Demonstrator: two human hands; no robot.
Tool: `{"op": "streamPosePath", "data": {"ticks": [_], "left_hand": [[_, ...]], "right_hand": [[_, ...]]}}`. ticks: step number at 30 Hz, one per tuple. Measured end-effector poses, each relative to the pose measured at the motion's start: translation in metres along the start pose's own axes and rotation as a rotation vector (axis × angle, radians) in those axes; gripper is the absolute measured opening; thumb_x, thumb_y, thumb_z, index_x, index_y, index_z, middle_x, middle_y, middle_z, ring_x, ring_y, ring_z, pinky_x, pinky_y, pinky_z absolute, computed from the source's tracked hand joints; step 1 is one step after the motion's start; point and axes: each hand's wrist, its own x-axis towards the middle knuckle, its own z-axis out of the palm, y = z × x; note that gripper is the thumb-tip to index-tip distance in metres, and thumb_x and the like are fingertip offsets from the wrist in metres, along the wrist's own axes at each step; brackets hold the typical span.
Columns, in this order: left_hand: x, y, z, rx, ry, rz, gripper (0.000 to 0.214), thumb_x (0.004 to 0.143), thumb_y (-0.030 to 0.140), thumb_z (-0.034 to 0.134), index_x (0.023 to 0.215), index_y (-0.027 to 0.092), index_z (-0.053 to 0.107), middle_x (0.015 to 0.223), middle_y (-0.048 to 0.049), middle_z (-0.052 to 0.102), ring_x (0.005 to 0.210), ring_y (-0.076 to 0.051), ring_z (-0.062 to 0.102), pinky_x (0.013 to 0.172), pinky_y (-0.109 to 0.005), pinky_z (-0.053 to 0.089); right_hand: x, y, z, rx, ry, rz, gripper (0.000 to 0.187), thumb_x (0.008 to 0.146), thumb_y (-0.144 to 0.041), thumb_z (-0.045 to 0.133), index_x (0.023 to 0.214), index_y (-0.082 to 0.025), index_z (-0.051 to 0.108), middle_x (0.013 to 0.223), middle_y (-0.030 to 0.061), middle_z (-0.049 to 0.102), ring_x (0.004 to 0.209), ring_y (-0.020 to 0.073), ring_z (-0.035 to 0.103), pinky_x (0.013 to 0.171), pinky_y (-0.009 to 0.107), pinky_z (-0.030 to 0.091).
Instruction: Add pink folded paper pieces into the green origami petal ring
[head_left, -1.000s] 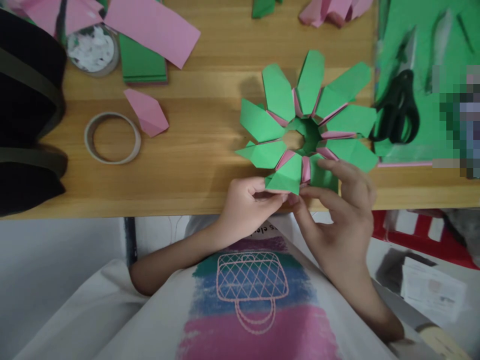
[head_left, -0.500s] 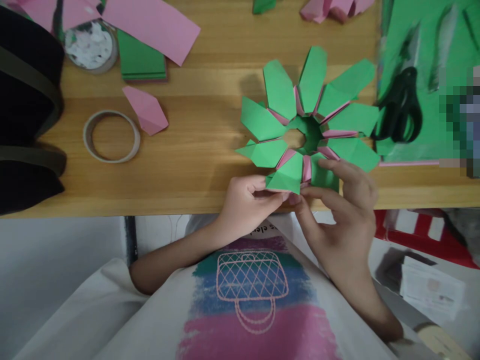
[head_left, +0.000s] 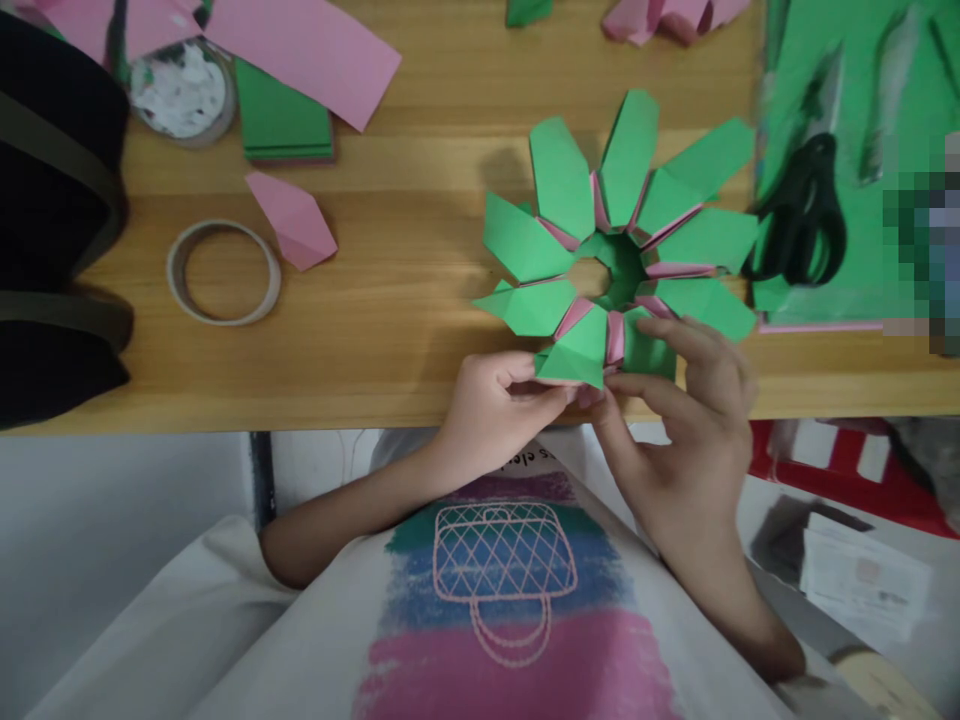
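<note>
Currently, the paper ring (head_left: 624, 268), right of centre, appears joined all round; the left hand (head_left: 502, 410) and right hand (head_left: 682, 425) pinch its lower edge, where shaping seems unfinished. One pink piece (head_left: 294, 222), upper left, lies unattached.

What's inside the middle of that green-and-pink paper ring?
Inside the paper ring, the wooden tabletop shows through the opening, with green inner folds to the right. Whatever lies directly beneath its petals is covered and cannot be seen.
</note>
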Motion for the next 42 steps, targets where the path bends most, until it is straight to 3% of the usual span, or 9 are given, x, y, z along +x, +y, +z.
{"op": "streamPosePath", "data": {"ticks": [15, 28, 42], "left_hand": [[0.0007, -0.0002, -0.0002, 0.009, 0.012, -0.011, 0.011, 0.075, 0.025, 0.071, 0.068, 0.017, 0.07, 0.075, -0.0025, 0.076, 0.076, -0.019, 0.072, 0.065, -0.027, 0.058], [0.003, 0.0024, -0.001, -0.028, -0.01, 0.025, 0.006, 0.075, 0.019, 0.071, 0.076, 0.014, 0.072, 0.078, -0.0034, 0.076, 0.076, -0.016, 0.071, 0.067, -0.023, 0.056], [0.0019, 0.001, -0.0005, -0.021, -0.015, -0.01, 0.008, 0.075, 0.02, 0.071, 0.078, 0.012, 0.074, 0.081, -0.0057, 0.077, 0.077, -0.017, 0.071, 0.07, -0.025, 0.057]], "right_hand": [[0.0007, -0.0011, -0.0001, 0.01, 0.013, 0.023, 0.007, 0.082, -0.025, 0.066, 0.077, -0.02, 0.066, 0.122, 0.0109, 0.065, 0.122, 0.0367, 0.056, 0.097, 0.057, 0.044], [0.0016, -0.0026, -0.0009, -0.016, -0.023, 0.042, 0.013, 0.084, -0.027, 0.065, 0.075, -0.017, 0.067, 0.121, 0.0153, 0.063, 0.123, 0.038, 0.054, 0.098, 0.057, 0.042], [0.0001, -0.0043, 0.0, -0.065, -0.019, 0.053, 0.011, 0.083, -0.028, 0.066, 0.075, -0.02, 0.066, 0.125, 0.0109, 0.063, 0.127, 0.0344, 0.052, 0.102, 0.055, 0.043]]}}
